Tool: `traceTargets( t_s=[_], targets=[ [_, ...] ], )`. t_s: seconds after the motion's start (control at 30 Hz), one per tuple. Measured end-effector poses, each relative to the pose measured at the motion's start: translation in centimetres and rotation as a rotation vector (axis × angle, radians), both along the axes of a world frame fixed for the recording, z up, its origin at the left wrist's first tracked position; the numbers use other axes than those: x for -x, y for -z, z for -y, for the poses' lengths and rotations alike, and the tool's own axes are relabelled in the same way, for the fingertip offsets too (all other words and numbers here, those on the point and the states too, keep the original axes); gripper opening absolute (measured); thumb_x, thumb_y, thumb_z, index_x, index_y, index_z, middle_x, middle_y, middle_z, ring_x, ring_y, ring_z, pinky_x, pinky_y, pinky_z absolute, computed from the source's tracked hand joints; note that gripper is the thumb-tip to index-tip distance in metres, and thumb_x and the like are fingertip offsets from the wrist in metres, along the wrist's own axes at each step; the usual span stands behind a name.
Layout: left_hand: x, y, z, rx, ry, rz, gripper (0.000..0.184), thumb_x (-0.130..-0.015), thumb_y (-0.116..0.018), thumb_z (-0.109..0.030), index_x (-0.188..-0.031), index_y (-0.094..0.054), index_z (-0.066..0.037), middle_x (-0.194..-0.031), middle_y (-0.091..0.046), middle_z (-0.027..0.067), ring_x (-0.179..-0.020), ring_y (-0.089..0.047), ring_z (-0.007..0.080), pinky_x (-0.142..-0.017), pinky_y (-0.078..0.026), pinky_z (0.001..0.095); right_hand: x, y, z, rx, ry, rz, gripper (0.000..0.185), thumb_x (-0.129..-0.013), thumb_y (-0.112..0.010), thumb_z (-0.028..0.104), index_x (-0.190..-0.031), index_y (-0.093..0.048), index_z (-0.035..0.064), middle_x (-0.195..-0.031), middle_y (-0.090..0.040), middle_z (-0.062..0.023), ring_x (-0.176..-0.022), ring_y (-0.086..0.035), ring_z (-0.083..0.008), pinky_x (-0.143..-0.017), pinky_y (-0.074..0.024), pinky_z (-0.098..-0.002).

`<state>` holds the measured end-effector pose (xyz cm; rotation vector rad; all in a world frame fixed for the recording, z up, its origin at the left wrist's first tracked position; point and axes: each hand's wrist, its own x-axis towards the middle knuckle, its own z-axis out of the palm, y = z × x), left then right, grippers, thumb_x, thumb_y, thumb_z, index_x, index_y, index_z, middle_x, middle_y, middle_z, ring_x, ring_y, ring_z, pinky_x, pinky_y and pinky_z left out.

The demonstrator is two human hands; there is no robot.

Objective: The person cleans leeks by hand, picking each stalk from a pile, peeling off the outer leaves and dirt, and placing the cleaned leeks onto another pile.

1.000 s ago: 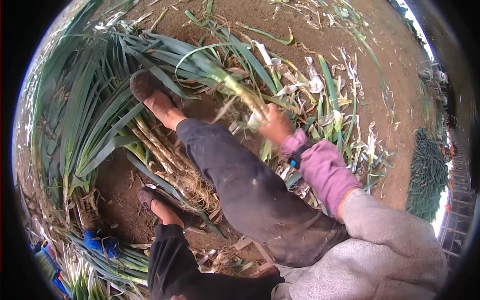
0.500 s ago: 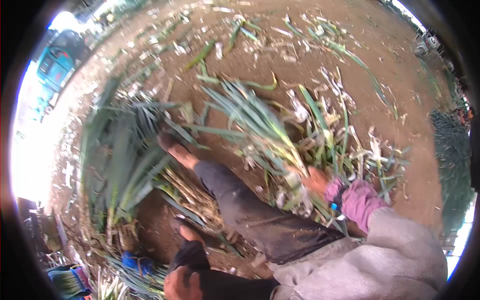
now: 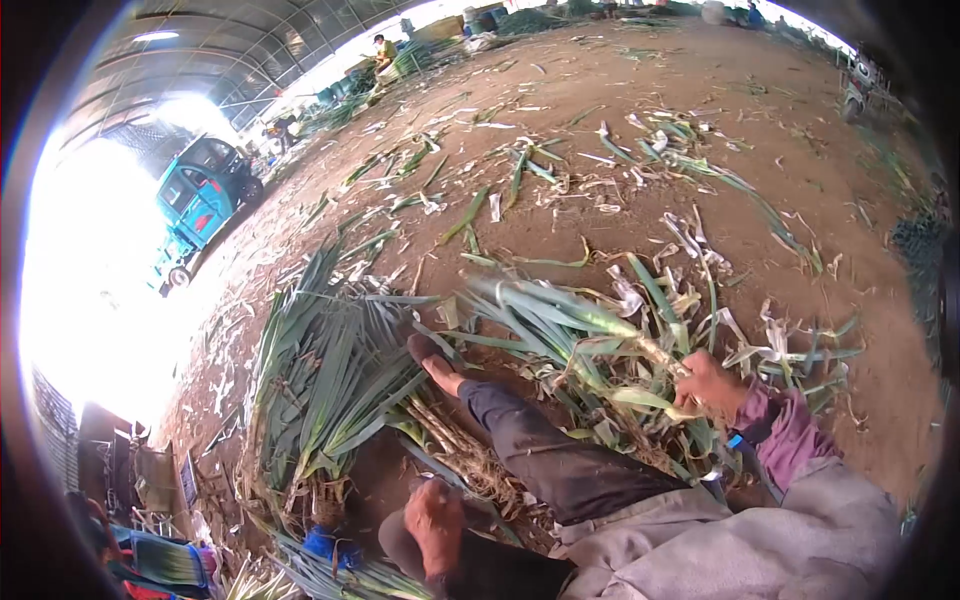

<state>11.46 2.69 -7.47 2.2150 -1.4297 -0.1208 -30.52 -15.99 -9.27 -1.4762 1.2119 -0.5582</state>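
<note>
Green leek [image 3: 603,319] clenched in the right hand [image 3: 712,388], right of centre, while left hand [image 3: 435,522], lower centre, sits by the knee [image 3: 398,545], grip unclear

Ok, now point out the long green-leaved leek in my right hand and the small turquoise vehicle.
Long green-leaved leek with pale stalk [image 3: 610,321]: head view, where the leaves join the stalk.
Small turquoise vehicle with dark windows [image 3: 204,207]: head view, the cab's bodywork.
</note>
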Motion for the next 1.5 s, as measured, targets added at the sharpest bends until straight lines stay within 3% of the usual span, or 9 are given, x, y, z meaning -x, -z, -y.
traceTargets(
  t_s=[0.33,0.5,0.63,0.73,0.83,0.97,1.17,1.4,1.5],
  targets=[
    [10.6,-5.6,5.7,0.365,0.39,0.517,0.051,-0.076,-0.069,-0.022,-0.122,-0.054,-0.009,-0.134,-0.045,0.0211,-0.128,-0.038,0.0424,-0.103,-0.032,0.0567,2.5,-11.3,-11.1,0.411,-0.357,-0.081,0.018,-0.077,-0.064,0.011,-0.086,-0.054,-0.0003,-0.064,-0.05,-0.0074,-0.052,-0.048,-0.0142,-0.045,-0.0371,-0.0333],
    [10.0,-8.2,6.7,0.771,0.382,0.676,0.035,-0.081,-0.062,-0.016,-0.114,-0.053,-0.008,-0.117,-0.057,0.0228,-0.107,-0.056,0.0447,-0.096,-0.038,0.0575,2.7,-12.5,-12.7,0.363,-0.627,0.313,0.036,-0.079,-0.065,0.012,-0.11,-0.055,-0.0031,-0.074,-0.061,-0.0116,-0.059,-0.062,-0.0216,-0.049,-0.044,-0.0344],
    [7.8,-11.5,2.7,0.574,0.31,1.036,0.021,-0.086,-0.056,-0.013,-0.102,-0.057,0.001,-0.104,-0.059,0.0178,-0.099,-0.06,0.0369,-0.091,-0.044,0.0558,2.8,-11.5,-10.4,0.203,-0.8,0.007,0.041,-0.081,-0.064,0.017,-0.115,-0.053,-0.0045,-0.072,-0.055,-0.0115,-0.055,-0.054,-0.0219,-0.046,-0.0412,-0.0331],
    [6.4,-11.9,1.0,0.411,0.167,1.204,0.028,-0.083,-0.054,-0.014,-0.104,-0.055,0.004,-0.103,-0.058,0.0191,-0.099,-0.058,0.0367,-0.092,-0.044,0.0535,5.7,-2.7,-6.9,1.318,-0.703,-0.696,0.035,-0.082,-0.059,0.019,-0.109,-0.054,-0.0023,-0.071,-0.046,-0.0101,-0.055,-0.044,-0.0195,-0.044,-0.0362,-0.0335],
    [5.9,-13.1,-0.7,0.201,0.026,1.06,0.033,-0.078,-0.057,-0.017,-0.102,-0.054,0.006,-0.089,-0.054,0.0179,-0.085,-0.056,0.0359,-0.081,-0.047,0.05,7.7,-1.1,-5.3,1.453,-0.378,-1.22,0.031,-0.08,-0.057,0.021,-0.101,-0.054,-0.0011,-0.071,-0.039,-0.0072,-0.056,-0.038,-0.0165,-0.043,-0.032,-0.035],
    [7.0,-10.2,-2.0,0.03,0.038,0.854,0.032,-0.079,-0.059,-0.017,-0.099,-0.054,0.007,-0.085,-0.056,0.0182,-0.077,-0.057,0.0329,-0.067,-0.044,0.0441,3.2,-1.1,-5.1,0.686,-0.392,-0.975,0.048,-0.085,-0.061,0.035,-0.113,-0.051,-0.0028,-0.075,-0.05,-0.0093,-0.054,-0.047,-0.0204,-0.046,-0.0415,-0.0371],
    [14.2,-7.6,-1.5,-0.049,0.131,0.613,0.035,-0.076,-0.062,-0.019,-0.1,-0.055,0.006,-0.08,-0.055,0.0148,-0.071,-0.056,0.0295,-0.061,-0.043,0.0422,-10.2,-3.4,-10.0,-0.206,-0.427,0.693,0.037,-0.088,-0.068,0.022,-0.115,-0.055,-0.0007,-0.089,-0.065,-0.0109,-0.084,-0.065,-0.0155,-0.069,-0.0558,-0.0308],
    [14.2,-6.3,-1.8,-0.055,0.29,0.073,0.016,-0.086,-0.059,-0.022,-0.088,-0.068,-0.008,-0.08,-0.063,0.0157,-0.072,-0.062,0.0339,-0.061,-0.048,0.0422,-12.7,-1.8,-11.9,0.121,-0.304,0.67,0.029,-0.088,-0.068,0.012,-0.112,-0.06,-0.0027,-0.093,-0.066,-0.0075,-0.085,-0.061,-0.0112,-0.071,-0.0514,-0.0248],
    [13.4,-10.6,-1.2,0.107,0.66,-0.139,0.013,-0.084,-0.061,-0.017,-0.087,-0.062,-0.004,-0.074,-0.056,0.0167,-0.065,-0.058,0.0329,-0.057,-0.045,0.0384,-12.2,-3.2,-11.5,-0.201,-0.325,0.819,0.042,-0.088,-0.068,0.011,-0.124,-0.052,-0.0009,-0.095,-0.067,-0.006,-0.084,-0.063,-0.0125,-0.074,-0.0532,-0.0273]
  ],
)
